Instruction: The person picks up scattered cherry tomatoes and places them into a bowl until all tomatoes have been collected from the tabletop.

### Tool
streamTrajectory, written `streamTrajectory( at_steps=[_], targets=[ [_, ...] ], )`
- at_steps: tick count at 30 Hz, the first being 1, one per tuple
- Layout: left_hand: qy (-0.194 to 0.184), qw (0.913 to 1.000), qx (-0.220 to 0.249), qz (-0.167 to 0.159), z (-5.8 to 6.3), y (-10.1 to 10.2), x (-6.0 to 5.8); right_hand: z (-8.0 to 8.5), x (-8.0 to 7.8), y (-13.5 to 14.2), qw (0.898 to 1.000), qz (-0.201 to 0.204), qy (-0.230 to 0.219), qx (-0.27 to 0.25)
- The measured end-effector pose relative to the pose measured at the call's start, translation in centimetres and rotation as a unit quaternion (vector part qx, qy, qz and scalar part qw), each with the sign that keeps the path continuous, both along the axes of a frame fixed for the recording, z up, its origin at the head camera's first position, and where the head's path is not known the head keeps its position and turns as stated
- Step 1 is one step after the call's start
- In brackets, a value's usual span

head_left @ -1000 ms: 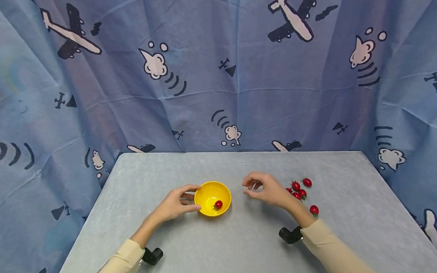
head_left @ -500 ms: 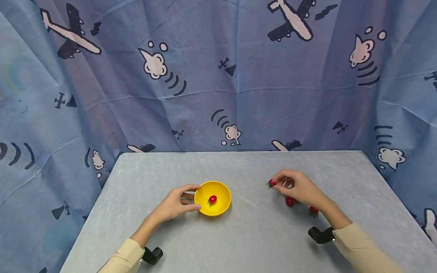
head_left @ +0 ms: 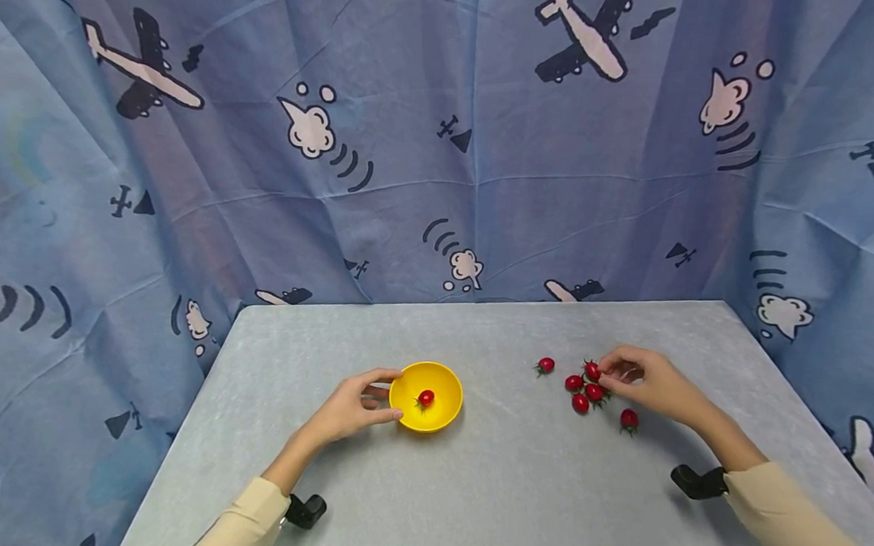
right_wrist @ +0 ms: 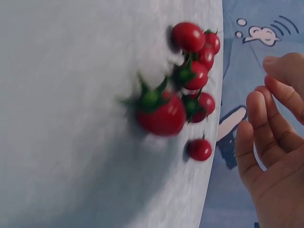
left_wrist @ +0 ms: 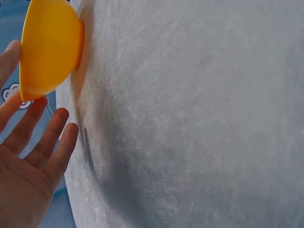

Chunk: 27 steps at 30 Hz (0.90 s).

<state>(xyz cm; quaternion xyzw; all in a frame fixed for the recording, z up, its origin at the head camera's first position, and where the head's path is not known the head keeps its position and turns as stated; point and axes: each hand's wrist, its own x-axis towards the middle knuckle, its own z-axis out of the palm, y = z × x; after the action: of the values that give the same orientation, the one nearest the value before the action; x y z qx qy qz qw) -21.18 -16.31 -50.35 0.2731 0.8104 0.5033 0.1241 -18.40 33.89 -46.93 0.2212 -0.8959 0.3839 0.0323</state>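
A small yellow bowl [head_left: 444,419] stands at mid-table with one cherry tomato [head_left: 425,399] inside. My left hand [head_left: 355,407] holds its left side between thumb and fingers; in the left wrist view fingertips [left_wrist: 40,101] meet the bowl's outer wall. To the right lie several loose red cherry tomatoes [head_left: 580,403] with green stalks. My right hand [head_left: 654,385] hovers at that cluster, fingertips overlapping the cherry tomato [head_left: 591,370] at its back. In the right wrist view this hand [right_wrist: 278,156] has its fingers loosely bent, with nothing seen between thumb and fingertips.
One cherry tomato [head_left: 545,366] lies apart at the cluster's left, another [head_left: 629,419] nearer the front. The grey table [head_left: 451,498] ends at the back before a blue curtain [head_left: 414,141] printed with planes. A black wrist camera [head_left: 698,482] sits at the right cuff.
My right hand has moved right from near the bowl, past the leftmost cherry tomato, to the cluster's right side. The tomato in the bowl has shifted slightly. My left hand stays put.
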Motion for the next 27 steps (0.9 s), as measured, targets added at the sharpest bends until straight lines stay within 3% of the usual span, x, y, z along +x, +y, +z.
streamTrajectory(
  at_steps=[7, 13, 20, 27],
  targets=[
    [0.0, 1.0, -0.008, 0.001, 0.3, 0.2, 0.2, -0.4, 1.0, 2.2, 0.999, -0.023, -0.014, 0.028],
    [0.001, 1.0, -0.009, 0.002, 0.4, 0.2, 0.3, -0.8, 1.9, 3.4, 0.998, -0.014, -0.047, 0.039],
    [0.0, 0.9999, -0.01, 0.003, 0.3, 0.2, 0.2, -1.2, 2.7, 3.9, 0.992, -0.012, -0.112, 0.064],
    [0.0, 1.0, -0.01, 0.002, 0.3, 0.2, 0.3, -1.7, 3.1, 3.6, 0.988, -0.012, -0.131, 0.081]
  ],
)
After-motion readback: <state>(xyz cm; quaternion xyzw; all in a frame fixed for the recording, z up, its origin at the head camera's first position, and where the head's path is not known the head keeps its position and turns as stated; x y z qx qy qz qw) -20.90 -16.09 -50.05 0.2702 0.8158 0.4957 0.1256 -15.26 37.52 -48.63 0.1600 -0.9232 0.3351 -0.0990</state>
